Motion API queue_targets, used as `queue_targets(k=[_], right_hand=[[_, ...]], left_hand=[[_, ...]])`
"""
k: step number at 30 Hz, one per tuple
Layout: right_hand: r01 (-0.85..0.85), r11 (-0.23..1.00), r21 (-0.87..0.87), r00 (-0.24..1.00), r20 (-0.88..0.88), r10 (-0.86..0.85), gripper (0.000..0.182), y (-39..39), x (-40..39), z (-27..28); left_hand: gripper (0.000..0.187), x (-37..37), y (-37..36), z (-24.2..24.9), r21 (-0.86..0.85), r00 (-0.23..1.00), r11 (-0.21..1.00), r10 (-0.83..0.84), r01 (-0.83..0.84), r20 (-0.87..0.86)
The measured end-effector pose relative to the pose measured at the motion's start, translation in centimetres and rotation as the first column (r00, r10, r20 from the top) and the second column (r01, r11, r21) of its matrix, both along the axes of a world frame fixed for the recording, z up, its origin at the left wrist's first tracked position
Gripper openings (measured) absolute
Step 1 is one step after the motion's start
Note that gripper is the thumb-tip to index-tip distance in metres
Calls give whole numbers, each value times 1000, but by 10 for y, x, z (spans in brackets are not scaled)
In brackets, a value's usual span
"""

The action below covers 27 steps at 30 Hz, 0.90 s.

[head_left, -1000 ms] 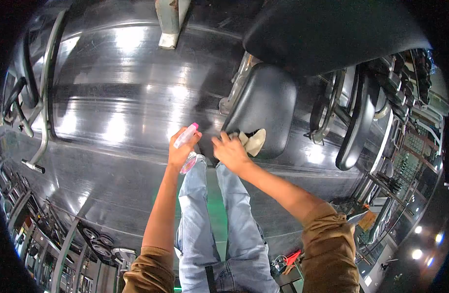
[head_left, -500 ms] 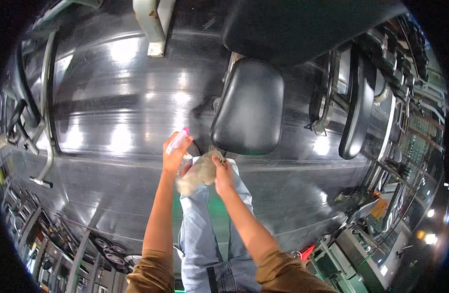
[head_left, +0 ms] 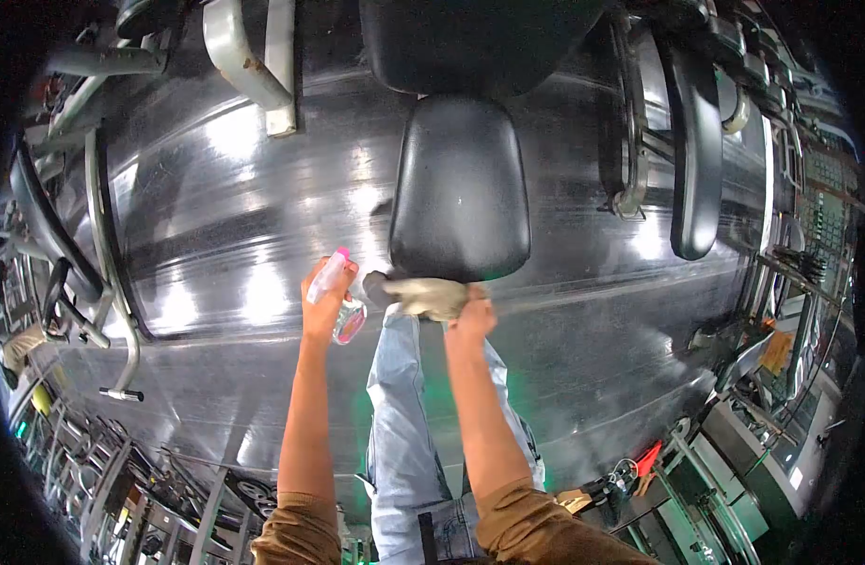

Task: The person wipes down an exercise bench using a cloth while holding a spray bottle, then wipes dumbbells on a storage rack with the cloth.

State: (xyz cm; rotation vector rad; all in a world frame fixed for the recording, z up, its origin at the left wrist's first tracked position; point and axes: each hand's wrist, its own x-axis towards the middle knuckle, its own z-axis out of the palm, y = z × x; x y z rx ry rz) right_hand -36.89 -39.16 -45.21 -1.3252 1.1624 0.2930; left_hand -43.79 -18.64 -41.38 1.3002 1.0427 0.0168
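Observation:
My left hand [head_left: 324, 299] is wrapped round the neck of a clear spray bottle [head_left: 350, 323] with a white and pink trigger head. A pale, dirty cloth [head_left: 431, 298] is bunched in my right hand [head_left: 473, 313], stretching out to the left and blurred by motion. Right behind the cloth lies the front edge of a black padded bench seat [head_left: 462, 193]. The cloth overlaps that edge in this view. Between my two hands, the loose end of the cloth comes close to the bottle.
A dark backrest pad [head_left: 480, 42] rises beyond the seat. To the right stands another padded bench [head_left: 696, 151], and a metal frame leg [head_left: 249, 71] is at the upper left. Gym machines [head_left: 103, 245] line the left side. The dark floor [head_left: 263, 217] shines under the lights.
The cloth and my right hand have moved right and up to the seat's front edge, away from the bottle. The view has shifted, bringing the seat nearer the middle.

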Motion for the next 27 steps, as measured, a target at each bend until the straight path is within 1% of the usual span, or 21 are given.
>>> queue_targets(k=[1, 3, 4, 6, 7, 8, 10, 11, 12, 13, 14, 15, 16, 18, 20, 22, 24, 25, 27], right_hand=[[5, 1000, 2, 1000, -1, -5, 19, -11, 11, -1], [54, 979, -195, 998, 51, -44, 24, -28, 32, -5], [57, 978, -198, 998, 51, -48, 24, -26, 28, -7], [74, 954, -290, 993, 113, -43, 28, -11, 18, -16], [75, 955, -288, 992, 119, -42, 28, -3, 10, -22], [61, 966, -251, 994, 98, -37, 28, 4, -4, -25], [51, 976, -211, 997, 69, -38, 27, 16, -28, -43], [120, 989, -81, 992, 52, -116, 26, 22, -39, -56], [191, 980, 50, 981, 25, -192, 25, 27, -41, -58], [197, 979, 56, 980, 19, -198, 25, 22, -39, -59], [147, 982, 121, 987, 51, -154, 21, 11, -35, -58], [97, 979, 182, 990, 88, -115, 17, -1, -26, -52], [63, 998, 16, 998, -22, -63, 12, -5, -4, -22], [112, 992, -61, 990, 97, -106, 11, -33, 20, -34], [-17, 974, -224, 994, 100, 40, 14, -58, 47, -35], [28, 981, -191, 949, 313, 34, 21, -73, 78, -25], [-176, 946, -272, 887, 373, 272, 31, -85, 120, 4], [-168, 949, -268, 886, 381, 264, 31, -87, 142, 23], [-322, 939, -121, 783, 523, 336, 38, -90, 184, 63]], left_hand=[[14, 1, -2, -1, -13, 1000, 1000, -3, 3, 1], [14, 2, -7, -2, -15, 1000, 1000, -19, 19, -4], [14, 4, -10, -3, -20, 999, 999, -32, 32, -9], [15, 8, -22, -1, -40, 1000, 999, -19, 18, -21], [15, 12, -26, 0, -52, 999, 999, -2, 0, -35], [15, 15, -31, 2, -49, 999, 999, -1, -1, -34], [15, 22, -42, 5, -77, 993, 993, -93, 88, -70], [15, 27, -48, 5, -72, 992, 993, -98, 92, -75], [15, 31, -54, 6, -91, 993, 990, -110, 107, -33], [15, 35, -58, 6, -109, 992, 986, -123, 123, 8], [16, 38, -60, 8, -67, 985, 983, -170, 169, -4], [16, 41, -61, 11, -64, 984, 982, -179, 178, -8], [17, 46, -62, 16, -48, 975, 975, -219, 218, -20], [18, 54, -63, 17, -25, 965, 965, -260, 259, -28], [21, 56, -65, 12, 19, 959, 959, -281, 282, -51], [22, 65, -72, 21, 15, 962, 963, -268, 269, -55], [23, 73, -78, 33, 14, 965, 967, -253, 255, -61], [24, 78, -82, 40, -1, 962, 964, -266, 267, -60], [24, 90, -88, 57, 6, 958, 959, -282, 283, -42]])
